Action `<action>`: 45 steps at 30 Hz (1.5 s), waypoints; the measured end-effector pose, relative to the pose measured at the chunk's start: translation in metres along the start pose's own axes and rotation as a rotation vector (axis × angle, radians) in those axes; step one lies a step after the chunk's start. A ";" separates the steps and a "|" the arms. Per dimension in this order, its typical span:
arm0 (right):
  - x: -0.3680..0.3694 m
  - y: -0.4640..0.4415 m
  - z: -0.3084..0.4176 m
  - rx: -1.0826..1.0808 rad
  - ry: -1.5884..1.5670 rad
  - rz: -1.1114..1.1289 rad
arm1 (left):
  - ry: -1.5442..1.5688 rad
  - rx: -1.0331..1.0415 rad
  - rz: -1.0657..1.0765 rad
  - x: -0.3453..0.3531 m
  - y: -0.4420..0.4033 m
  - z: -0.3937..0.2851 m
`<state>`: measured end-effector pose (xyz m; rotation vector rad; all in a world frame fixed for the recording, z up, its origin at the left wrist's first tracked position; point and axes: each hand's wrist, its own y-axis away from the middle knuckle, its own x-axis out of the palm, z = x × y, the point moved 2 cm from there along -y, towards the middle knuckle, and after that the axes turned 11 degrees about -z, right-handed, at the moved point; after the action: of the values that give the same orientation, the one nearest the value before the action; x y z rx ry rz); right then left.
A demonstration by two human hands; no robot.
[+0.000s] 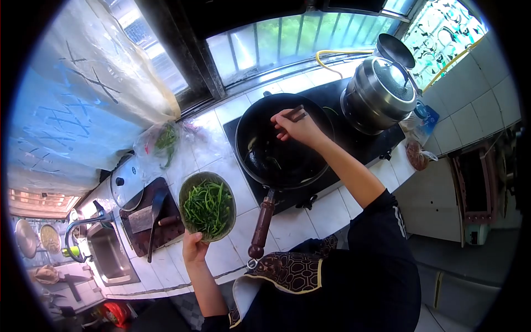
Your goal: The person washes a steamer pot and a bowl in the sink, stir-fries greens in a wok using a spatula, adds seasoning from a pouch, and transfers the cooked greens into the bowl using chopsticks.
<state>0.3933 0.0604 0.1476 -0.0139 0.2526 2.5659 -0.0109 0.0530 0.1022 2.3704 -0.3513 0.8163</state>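
Observation:
My left hand [194, 247] grips the lower edge of a bowl [193, 180] full of cooked leafy greens [208, 207], held tilted above the counter. Over a black wok [298, 163] on the stove, my right hand [301, 128] is closed around a pair of dark chopsticks [297, 113]. Their tips are hard to make out. A few small green scraps lie in the wok. The wok's wooden handle [262, 226] points toward my body.
A large steel pot [379, 99] stands on the stove's right side. Left of the bowl, a cutting board [166, 229] carries a cleaver [142, 219] and a dark spatula [156, 213]. Farther left are a glass lid [126, 183], a sink [110, 252] and a plastic bag [166, 146] with greens.

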 end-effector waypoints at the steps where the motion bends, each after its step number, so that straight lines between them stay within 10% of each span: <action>1: -0.004 0.000 0.001 0.005 0.002 0.001 | 0.001 -0.003 -0.004 0.002 0.002 0.002; 31: -0.047 -0.014 -0.007 0.039 0.051 0.226 | 0.012 0.012 -0.016 0.003 0.001 0.006; 45: -0.037 0.000 -0.021 0.120 -0.182 -0.076 | 0.021 -0.006 0.036 0.022 -0.002 0.003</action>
<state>0.4241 0.0370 0.1288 0.2484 0.3287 2.4534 0.0087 0.0511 0.1135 2.3542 -0.3876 0.8549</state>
